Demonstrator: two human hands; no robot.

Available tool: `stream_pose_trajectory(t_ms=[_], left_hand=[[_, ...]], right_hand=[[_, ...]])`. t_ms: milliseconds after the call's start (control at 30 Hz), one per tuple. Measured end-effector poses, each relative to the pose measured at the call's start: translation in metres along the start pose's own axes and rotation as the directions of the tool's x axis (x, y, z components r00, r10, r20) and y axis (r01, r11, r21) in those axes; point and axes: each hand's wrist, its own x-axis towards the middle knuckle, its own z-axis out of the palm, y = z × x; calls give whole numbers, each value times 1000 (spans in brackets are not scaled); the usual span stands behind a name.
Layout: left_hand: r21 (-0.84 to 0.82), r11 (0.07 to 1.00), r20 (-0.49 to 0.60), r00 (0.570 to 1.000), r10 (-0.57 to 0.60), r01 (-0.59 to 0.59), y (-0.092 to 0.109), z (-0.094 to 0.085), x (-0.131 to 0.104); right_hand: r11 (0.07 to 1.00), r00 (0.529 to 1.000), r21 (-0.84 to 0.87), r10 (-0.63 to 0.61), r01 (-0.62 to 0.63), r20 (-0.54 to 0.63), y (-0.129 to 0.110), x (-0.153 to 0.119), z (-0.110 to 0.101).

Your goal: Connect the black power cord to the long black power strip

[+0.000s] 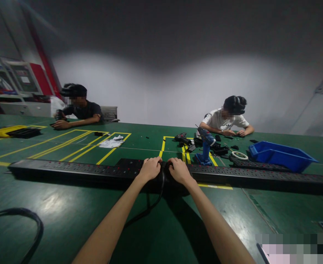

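Note:
A long black power strip (76,170) with rows of sockets and small red marks lies across the green table. Side by side at its middle, both my hands rest on it. My left hand (150,168) is closed, its fingers curled over the strip's top next to a black cable (163,179). On the other side of that cable, my right hand (178,170) is closed too, fingers bent down on the strip. The cable runs from between my hands over the near edge and down to the table. My fingertips are partly hidden.
Behind the strip stand a blue cordless drill (205,145), a black drill (182,138) and a blue bin (279,154). Papers (112,142) lie to the left. A thick cable (26,212) curls at the near left. Two people sit across the green table (81,220).

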Motion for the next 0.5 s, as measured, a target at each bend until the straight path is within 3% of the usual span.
stream_pose_trajectory(t_ms=[500], left_hand=[[-4, 1000, 3, 1000, -13, 13, 2, -3, -1]], right_hand=[[1000, 1000, -3, 12, -12, 14, -1, -1, -1]])
